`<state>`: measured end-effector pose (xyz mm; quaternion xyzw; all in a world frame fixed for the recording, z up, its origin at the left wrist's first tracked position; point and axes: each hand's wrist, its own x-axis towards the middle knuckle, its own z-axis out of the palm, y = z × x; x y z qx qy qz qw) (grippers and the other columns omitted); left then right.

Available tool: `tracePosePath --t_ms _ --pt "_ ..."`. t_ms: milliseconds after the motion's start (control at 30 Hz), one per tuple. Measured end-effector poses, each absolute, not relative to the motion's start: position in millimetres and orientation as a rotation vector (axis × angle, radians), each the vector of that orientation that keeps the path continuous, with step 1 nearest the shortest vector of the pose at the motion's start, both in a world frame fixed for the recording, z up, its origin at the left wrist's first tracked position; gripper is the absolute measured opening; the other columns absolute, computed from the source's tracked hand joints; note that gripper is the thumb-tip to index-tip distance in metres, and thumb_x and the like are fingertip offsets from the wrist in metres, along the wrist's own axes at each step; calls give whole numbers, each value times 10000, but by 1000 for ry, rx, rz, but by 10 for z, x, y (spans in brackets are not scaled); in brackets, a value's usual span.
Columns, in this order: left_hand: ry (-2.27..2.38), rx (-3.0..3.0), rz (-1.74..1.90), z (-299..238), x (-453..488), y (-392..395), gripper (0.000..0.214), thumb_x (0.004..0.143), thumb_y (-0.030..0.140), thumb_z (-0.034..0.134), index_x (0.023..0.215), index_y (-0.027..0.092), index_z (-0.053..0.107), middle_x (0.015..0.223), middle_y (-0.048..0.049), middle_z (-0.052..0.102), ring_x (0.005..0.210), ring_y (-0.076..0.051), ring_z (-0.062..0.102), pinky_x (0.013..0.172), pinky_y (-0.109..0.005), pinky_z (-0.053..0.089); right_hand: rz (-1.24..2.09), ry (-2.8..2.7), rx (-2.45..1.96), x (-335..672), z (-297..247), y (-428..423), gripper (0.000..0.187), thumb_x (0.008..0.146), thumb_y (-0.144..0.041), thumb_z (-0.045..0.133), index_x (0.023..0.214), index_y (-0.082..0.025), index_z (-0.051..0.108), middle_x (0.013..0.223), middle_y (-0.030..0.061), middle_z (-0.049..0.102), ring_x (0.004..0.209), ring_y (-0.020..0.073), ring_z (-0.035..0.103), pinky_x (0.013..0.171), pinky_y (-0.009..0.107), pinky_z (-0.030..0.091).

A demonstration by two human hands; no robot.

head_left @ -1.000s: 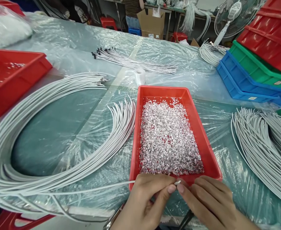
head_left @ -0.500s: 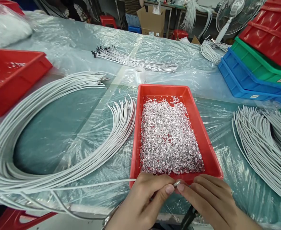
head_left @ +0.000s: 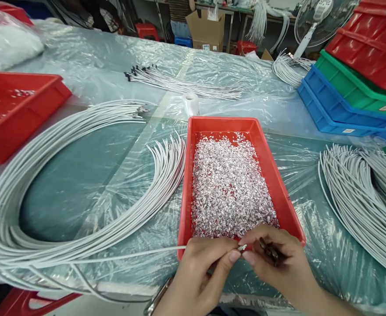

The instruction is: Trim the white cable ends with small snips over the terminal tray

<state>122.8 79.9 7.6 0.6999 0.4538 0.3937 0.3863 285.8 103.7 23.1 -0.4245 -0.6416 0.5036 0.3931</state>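
My left hand (head_left: 199, 274) pinches the end of a thin white cable (head_left: 114, 259) that runs off to the left. A small silver terminal (head_left: 242, 248) sits on that cable end, between both hands' fingertips. My right hand (head_left: 275, 263) is curled, its thumb and forefinger at the terminal, with a dark tool (head_left: 270, 250) tucked in its palm. Both hands hover at the near rim of a red tray (head_left: 184, 184) heaped with tiny silver metal terminals (head_left: 229, 184).
A big loop of white cables (head_left: 64, 175) lies to the left, another cable bundle (head_left: 360, 197) to the right. A second red tray (head_left: 18, 109) stands far left; stacked blue, green and red bins (head_left: 351, 87) at the back right. A tape roll (head_left: 189, 103) stands behind the tray.
My right hand has lifted and turned, so the dark tool in its palm now shows. The left hand and cable end have hardly moved.
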Motion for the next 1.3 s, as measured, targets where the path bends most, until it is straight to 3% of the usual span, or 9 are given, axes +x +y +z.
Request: tracePosePath --t_ms 100,233,567,800,1033,1300 --pt "1189 1800 1082 69 1283 802 185 912 161 435 787 187 569 593 18 581 533 -118 565 525 -221 392 1353 -1564 -1201 2874 224 1032 51 772 -155 602 750 -197 621 504 -56 502 408 68 403 379 168 321" --pt "1244 1873 1176 49 1350 812 151 895 115 449 848 185 574 602 16 581 539 -128 580 525 -226 409 1359 -1544 -1307 2895 217 1025 81 788 -201 600 717 -192 639 529 -32 535 447 87 454 413 183 374" --pt "1296 1987 1110 -25 1364 800 131 902 113 419 951 174 524 680 -10 627 539 -133 580 505 -237 411 1318 -1508 -1316 2873 185 1018 82 768 -181 597 694 -191 630 520 -38 530 437 84 450 415 179 377" --pt "1350 1949 1089 -22 1345 761 32 903 186 442 897 198 471 680 19 603 546 -119 585 513 -219 415 1345 -1502 -1291 2865 203 989 102 768 -157 568 689 -186 627 513 -42 507 430 70 380 404 173 318" --pt "1290 1926 1052 37 1320 749 107 902 132 429 857 215 480 682 30 610 567 -118 556 547 -225 389 1470 -1463 -1286 2871 213 992 94 764 -196 574 681 -196 618 499 -56 420 427 72 318 396 185 275" --pt "1281 1741 1027 53 1297 708 163 942 241 424 813 213 519 632 40 543 570 -100 501 541 -214 355 1620 -1291 -1291 2827 297 992 60 734 -182 587 676 -199 584 521 -60 445 461 70 341 436 188 291"
